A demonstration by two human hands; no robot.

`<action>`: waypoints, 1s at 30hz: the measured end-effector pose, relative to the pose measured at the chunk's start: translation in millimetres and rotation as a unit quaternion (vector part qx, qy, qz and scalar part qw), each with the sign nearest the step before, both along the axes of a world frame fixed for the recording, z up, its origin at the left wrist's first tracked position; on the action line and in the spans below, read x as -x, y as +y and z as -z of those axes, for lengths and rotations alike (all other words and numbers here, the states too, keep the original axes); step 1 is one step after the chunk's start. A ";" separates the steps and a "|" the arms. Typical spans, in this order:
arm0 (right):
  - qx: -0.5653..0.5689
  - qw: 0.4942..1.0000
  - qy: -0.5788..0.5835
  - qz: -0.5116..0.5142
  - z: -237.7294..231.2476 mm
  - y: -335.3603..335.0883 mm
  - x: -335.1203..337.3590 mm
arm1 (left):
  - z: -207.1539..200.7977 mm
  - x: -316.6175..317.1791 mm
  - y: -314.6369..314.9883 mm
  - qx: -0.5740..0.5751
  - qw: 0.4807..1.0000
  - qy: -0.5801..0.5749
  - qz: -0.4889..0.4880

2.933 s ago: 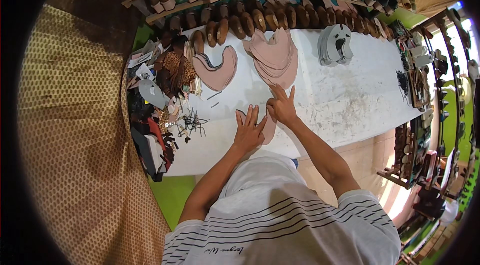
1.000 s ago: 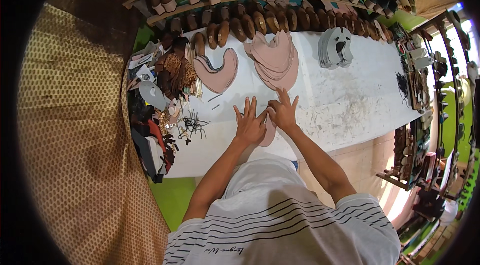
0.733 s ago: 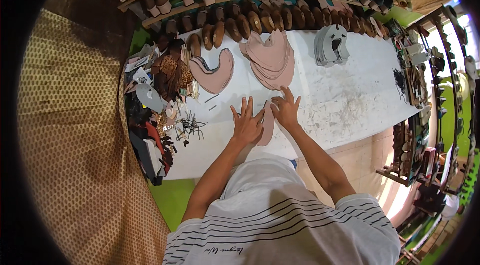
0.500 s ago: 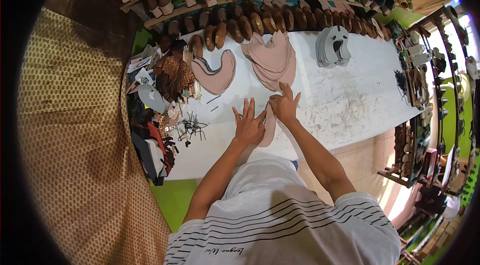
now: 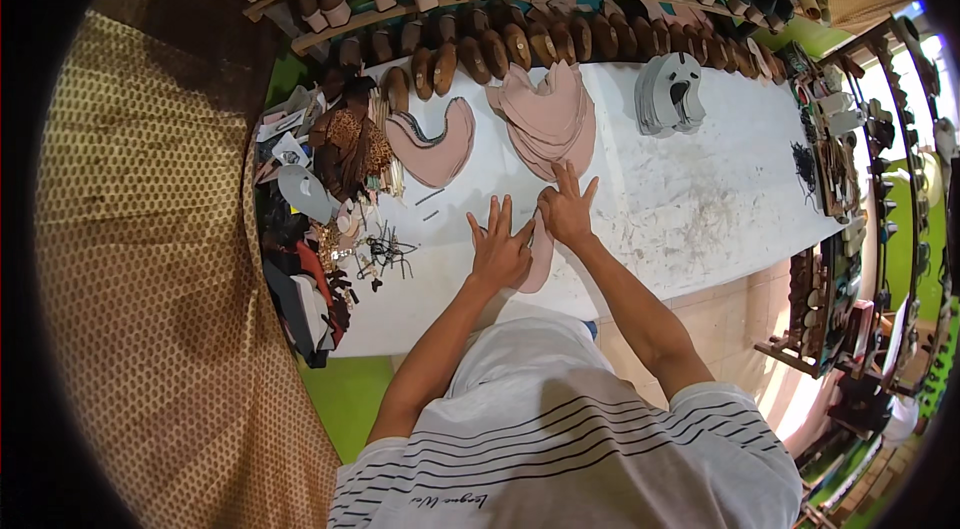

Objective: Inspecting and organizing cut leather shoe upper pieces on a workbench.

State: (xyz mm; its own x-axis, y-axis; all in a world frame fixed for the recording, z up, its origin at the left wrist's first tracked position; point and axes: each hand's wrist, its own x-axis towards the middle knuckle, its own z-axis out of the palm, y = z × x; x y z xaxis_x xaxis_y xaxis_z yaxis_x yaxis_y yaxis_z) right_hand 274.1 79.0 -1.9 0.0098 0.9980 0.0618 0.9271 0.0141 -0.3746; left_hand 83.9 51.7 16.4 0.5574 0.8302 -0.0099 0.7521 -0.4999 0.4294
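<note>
Far left of the frame there's a messy heap of scraps (image 5: 345, 144), with a tangle of black strips (image 5: 385, 249) just below and right of it. Upper left of centre sits the edged pile (image 5: 445, 154): pink curved pieces with dark trim along the inner curve, so those look done, at least on top. Then dead centre, the left hand (image 5: 497, 257) lies palm down, fingers spread, over part of the pink piece (image 5: 538, 269), which is flat on the table (image 5: 640, 259). The right hand (image 5: 570, 217) has thumb and index at its upper tip, other fingers fanned; can't tell if they're really pinching. Seems mid-job, though the hands hide how much trim is on. Above, the plain pile (image 5: 555, 124) shows no dark trim, so probably not started. The grey pile (image 5: 655, 107), upper right, sits well apart from both hands.
</note>
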 end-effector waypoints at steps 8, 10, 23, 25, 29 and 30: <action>-0.046 0.999 -0.019 -0.013 3.7 -3.4 -0.9 | -7.0 -0.7 1.3 0.010 1.000 -0.001 0.004; -0.044 0.999 -0.026 -0.012 3.6 -3.8 -0.2 | -7.3 -0.8 1.5 0.015 1.000 -0.004 0.005; 0.025 0.975 0.128 0.178 -2.3 1.5 -7.5 | -10.0 -1.7 1.4 0.017 1.000 0.012 0.007; -0.080 0.993 0.054 0.072 0.0 -11.7 -14.8 | -5.6 -2.3 1.9 0.019 1.000 0.014 0.009; -0.052 0.994 -0.063 -0.078 -7.5 -41.8 -2.4 | -0.6 6.3 2.7 0.016 1.000 0.027 0.002; -0.054 0.994 -0.064 -0.074 -6.3 -46.1 -3.9 | -1.3 5.2 3.8 0.015 1.000 0.027 0.005</action>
